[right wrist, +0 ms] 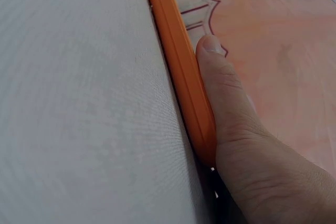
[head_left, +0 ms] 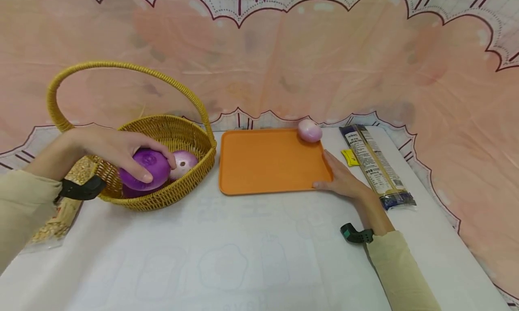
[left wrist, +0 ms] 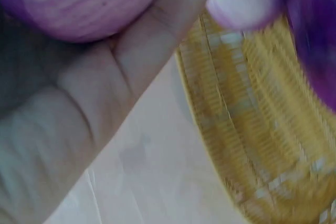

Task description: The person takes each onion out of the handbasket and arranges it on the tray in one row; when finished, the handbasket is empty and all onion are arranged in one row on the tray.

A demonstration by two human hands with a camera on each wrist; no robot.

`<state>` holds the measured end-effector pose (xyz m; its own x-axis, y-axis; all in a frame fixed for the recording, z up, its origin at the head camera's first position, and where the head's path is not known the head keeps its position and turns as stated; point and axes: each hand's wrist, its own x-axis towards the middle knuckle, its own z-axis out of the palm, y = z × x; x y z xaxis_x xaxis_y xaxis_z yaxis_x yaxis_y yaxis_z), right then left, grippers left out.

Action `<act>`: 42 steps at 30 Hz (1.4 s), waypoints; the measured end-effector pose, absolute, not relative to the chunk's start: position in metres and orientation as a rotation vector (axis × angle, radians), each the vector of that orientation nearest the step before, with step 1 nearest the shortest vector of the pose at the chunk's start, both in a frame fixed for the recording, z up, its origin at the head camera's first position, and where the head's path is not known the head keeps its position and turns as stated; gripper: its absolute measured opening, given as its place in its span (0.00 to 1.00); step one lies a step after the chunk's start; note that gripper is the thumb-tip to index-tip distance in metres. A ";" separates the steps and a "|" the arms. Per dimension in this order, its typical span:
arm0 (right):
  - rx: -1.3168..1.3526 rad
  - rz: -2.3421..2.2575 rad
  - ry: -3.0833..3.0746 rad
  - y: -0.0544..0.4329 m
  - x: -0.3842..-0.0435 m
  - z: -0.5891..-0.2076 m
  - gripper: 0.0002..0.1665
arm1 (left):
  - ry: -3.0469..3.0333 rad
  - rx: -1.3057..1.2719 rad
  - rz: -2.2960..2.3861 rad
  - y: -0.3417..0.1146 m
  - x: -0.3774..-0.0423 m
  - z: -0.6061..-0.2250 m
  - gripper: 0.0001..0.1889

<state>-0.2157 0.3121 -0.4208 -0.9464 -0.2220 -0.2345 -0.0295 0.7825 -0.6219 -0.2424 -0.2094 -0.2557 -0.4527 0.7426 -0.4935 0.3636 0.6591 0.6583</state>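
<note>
My left hand [head_left: 117,151] reaches over the rim of a yellow wicker basket [head_left: 174,196] and grips a purple onion [head_left: 152,166], thumb on the near side, fingers over the far side. In the left wrist view the onion [left wrist: 89,3] fills the upper left corner against the palm. A paler pink onion [head_left: 184,163] sits beside it in the basket, and part of another dark purple one [left wrist: 317,35] shows at the right. My right hand [head_left: 344,178] touches the near right corner of an orange tray [head_left: 271,160]; its straight thumb [right wrist: 223,85] lies along the rim.
A pink onion [head_left: 310,130] rests at the tray's far right corner. Right of the tray lie a small yellow packet [head_left: 349,157] and a long printed package [head_left: 375,162]. A clear bag of pale pieces [head_left: 52,227] is partly behind the basket, whose tall handle [head_left: 134,67] arches above.
</note>
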 end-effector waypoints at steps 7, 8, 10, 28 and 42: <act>-0.184 -0.923 2.684 0.312 -0.214 -0.421 0.71 | 2.362 0.825 0.730 -0.160 -0.217 -0.272 0.23; -0.187 -0.924 2.683 0.312 -0.214 -0.420 0.70 | 2.394 0.800 0.761 -0.154 -0.213 -0.275 0.23; -0.198 -0.927 2.685 0.312 -0.215 -0.420 0.70 | 2.444 0.774 0.812 -0.141 -0.208 -0.281 0.24; -0.174 -0.964 2.662 0.312 -0.216 -0.423 0.71 | 2.478 0.746 1.208 -0.069 -0.210 -0.318 0.25; -0.199 -0.957 2.671 0.313 -0.216 -0.422 0.70 | 2.486 0.682 1.220 -0.020 -0.242 -0.328 0.26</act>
<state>-0.2161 0.3127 -0.4216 -0.9466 -0.2271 -0.2288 -0.0301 0.7690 -0.6386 -0.2418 -0.0202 -0.3277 -0.8463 0.5305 -0.0489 0.2860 0.5298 0.7985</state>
